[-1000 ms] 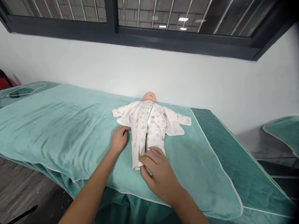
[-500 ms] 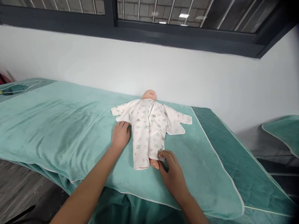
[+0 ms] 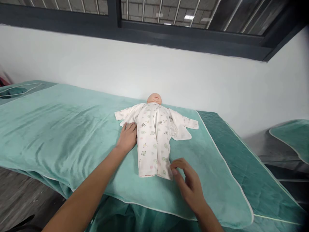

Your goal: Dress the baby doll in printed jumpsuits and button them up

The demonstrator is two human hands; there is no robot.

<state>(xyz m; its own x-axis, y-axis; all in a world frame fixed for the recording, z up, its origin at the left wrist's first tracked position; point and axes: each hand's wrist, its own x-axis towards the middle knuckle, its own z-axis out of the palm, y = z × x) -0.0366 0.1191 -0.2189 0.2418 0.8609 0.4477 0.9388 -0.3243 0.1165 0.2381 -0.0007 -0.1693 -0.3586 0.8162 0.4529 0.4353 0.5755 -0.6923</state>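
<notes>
A baby doll (image 3: pixel 154 98) lies on its back on a green blanket (image 3: pixel 91 154), its head by the wall. It wears a white printed baby shirt (image 3: pixel 181 129), sleeves spread to both sides. White printed baby trousers (image 3: pixel 148 154) lie over its body and legs; the feet are hidden. My left hand (image 3: pixel 127 137) rests flat with fingers apart against the trousers' left edge, near the waist. Thumb and forefinger of my right hand (image 3: pixel 187 180) pinch the bottom corner of the right trouser leg.
Darker green bedding (image 3: pixel 241 158) shows on the right under the blanket. A white wall (image 3: pixel 135 67) and a barred window (image 3: pixel 169 13) stand behind the bed. Another green-covered surface (image 3: pixel 292 137) is at the far right.
My right hand has moved a little right and down, drawing the right trouser leg straight; it now covers the foot that showed. My left hand has shifted slightly toward the trousers.
</notes>
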